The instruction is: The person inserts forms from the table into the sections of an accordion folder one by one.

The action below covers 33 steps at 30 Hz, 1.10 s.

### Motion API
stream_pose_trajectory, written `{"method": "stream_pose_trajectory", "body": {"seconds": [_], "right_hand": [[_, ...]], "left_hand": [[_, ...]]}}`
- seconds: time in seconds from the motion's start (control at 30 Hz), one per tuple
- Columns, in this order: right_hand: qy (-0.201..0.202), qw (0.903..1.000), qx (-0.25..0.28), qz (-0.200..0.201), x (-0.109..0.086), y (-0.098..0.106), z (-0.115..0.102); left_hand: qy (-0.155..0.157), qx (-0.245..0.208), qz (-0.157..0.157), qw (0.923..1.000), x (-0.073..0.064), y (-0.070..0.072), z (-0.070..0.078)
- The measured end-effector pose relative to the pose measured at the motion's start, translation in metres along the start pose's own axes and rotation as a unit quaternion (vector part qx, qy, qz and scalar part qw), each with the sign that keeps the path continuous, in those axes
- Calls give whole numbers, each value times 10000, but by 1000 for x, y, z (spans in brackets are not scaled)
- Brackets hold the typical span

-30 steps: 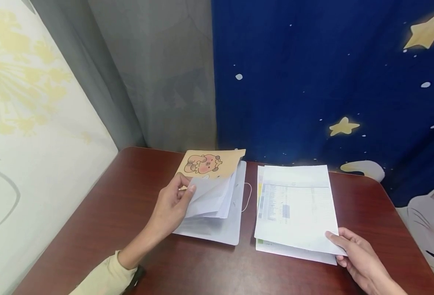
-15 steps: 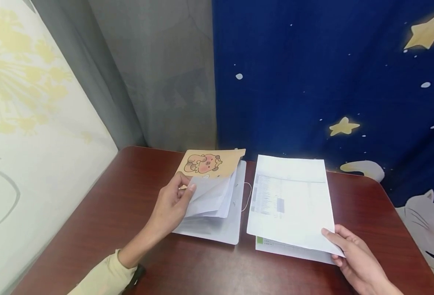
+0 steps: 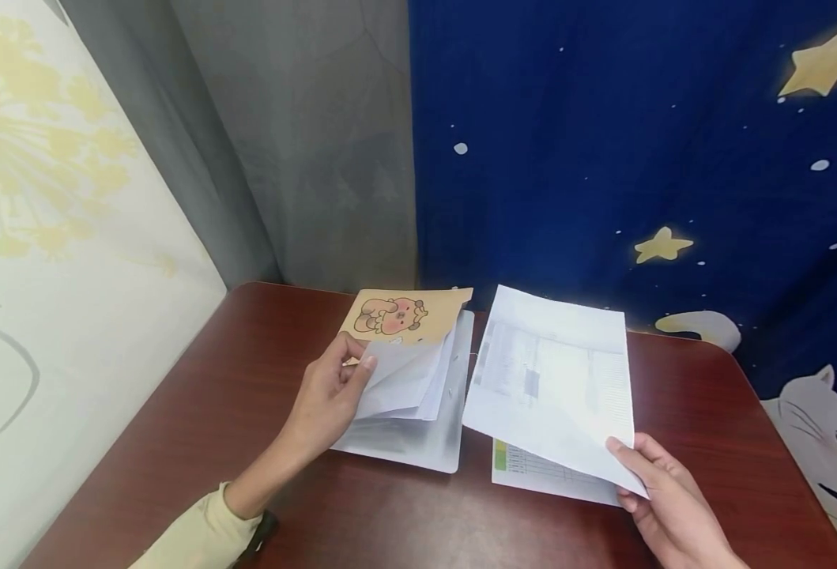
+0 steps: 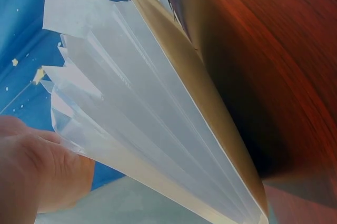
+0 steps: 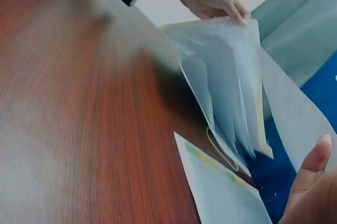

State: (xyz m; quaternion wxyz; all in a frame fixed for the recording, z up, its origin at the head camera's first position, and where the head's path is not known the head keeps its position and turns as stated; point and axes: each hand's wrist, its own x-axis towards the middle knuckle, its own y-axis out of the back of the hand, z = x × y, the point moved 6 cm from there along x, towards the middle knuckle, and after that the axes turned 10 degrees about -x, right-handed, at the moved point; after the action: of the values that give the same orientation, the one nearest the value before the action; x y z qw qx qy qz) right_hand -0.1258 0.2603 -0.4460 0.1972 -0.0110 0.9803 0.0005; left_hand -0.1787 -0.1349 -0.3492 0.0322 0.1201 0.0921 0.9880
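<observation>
An expanding file folder [image 3: 407,304] with a tan cartoon-animal cover lies on the table. My left hand [image 3: 329,387] pinches the folder's cover and pockets at the near edge, holding it spread. Fanned translucent pockets [image 4: 126,87] show in the left wrist view. On the right, my right hand [image 3: 667,494] grips a printed sheet of paper [image 3: 553,371] by its near right corner, thumb on top. That sheet is raised and tilted toward the folder. Partly hidden beneath it, another printed sheet [image 3: 553,476] with green and yellow cells lies on the table.
The brown wooden table [image 3: 432,529] has rounded back corners. Behind it hang a grey curtain [image 3: 318,158] and a blue star-patterned curtain [image 3: 532,197]. A white patterned surface [image 3: 69,332] borders the left side. A thin elastic loop [image 5: 218,150] sticks out from the folder's edge.
My right hand has lifted the top printed sheet and shifted it left toward the folder, baring more of the sheet below. The left hand and folder have stayed in place.
</observation>
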Motion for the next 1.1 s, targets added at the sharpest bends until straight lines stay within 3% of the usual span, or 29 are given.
{"method": "stream_pose_trajectory", "body": {"seconds": [0.4, 0.67, 1.1], "right_hand": [[-131, 9996, 133, 217, -1, -22, 0], [218, 9989, 403, 46, 2, -37, -3], [156, 9991, 389, 111, 7, -50, 0]], "left_hand": [[-47, 44, -55, 10000, -1, -2, 3], [-18, 7, -56, 10000, -2, -1, 2], [49, -112, -40, 9999, 0, 0, -2]]}}
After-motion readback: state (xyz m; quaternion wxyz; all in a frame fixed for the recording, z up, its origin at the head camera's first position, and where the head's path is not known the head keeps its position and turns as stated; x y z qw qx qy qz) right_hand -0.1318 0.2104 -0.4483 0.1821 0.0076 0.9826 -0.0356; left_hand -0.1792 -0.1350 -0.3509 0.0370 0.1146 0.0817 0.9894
